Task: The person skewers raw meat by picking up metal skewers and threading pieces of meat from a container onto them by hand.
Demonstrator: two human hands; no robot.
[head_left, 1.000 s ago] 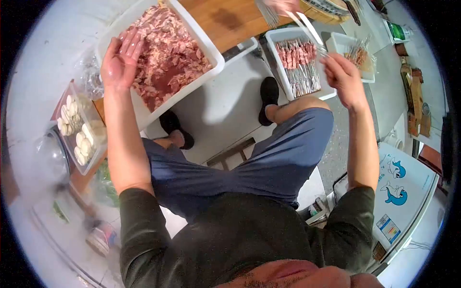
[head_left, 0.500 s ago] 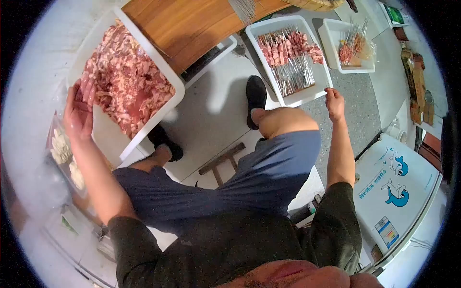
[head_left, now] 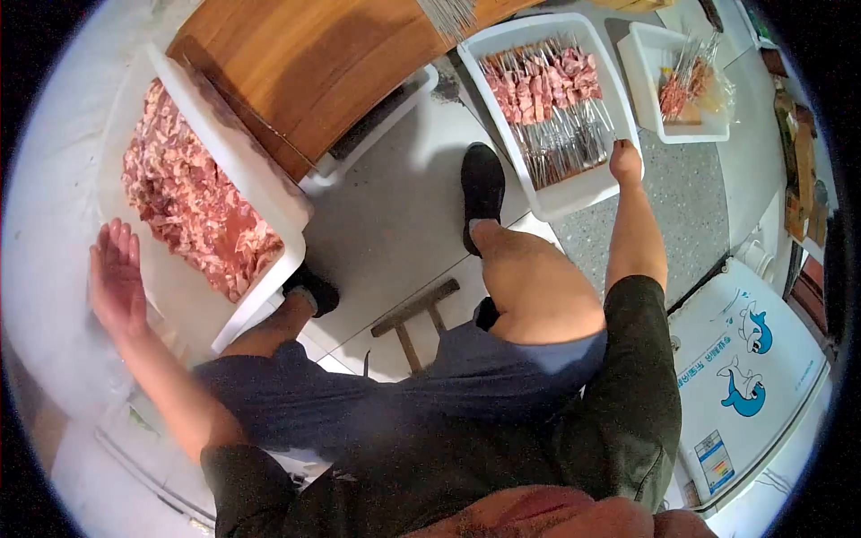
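Observation:
My left hand (head_left: 118, 278) is open, palm up and fingers stretched, beside the left wall of a big white tub (head_left: 235, 184). Inside that tub lies a heap of raw cut meat (head_left: 193, 202). My right hand (head_left: 625, 163) is closed at the right rim of a white tray (head_left: 560, 204), its fingers round the end of a thin metal skewer (head_left: 611, 115). The skewer reaches toward the row of meat skewers (head_left: 543, 90) in the tray. Their bare metal ends point toward me.
A smaller white bin (head_left: 641, 81) with more skewers stands at the right back. A wooden board (head_left: 269, 63) spans the top, bearing a bundle of bare skewers (head_left: 447, 16). A small wooden stool (head_left: 415, 314) is between my legs; a white appliance (head_left: 753, 368) is at the right.
My right hand has moved up over the tray's right rim with the skewer. My left hand has shifted left and down, away from the meat. The whole view has turned slightly.

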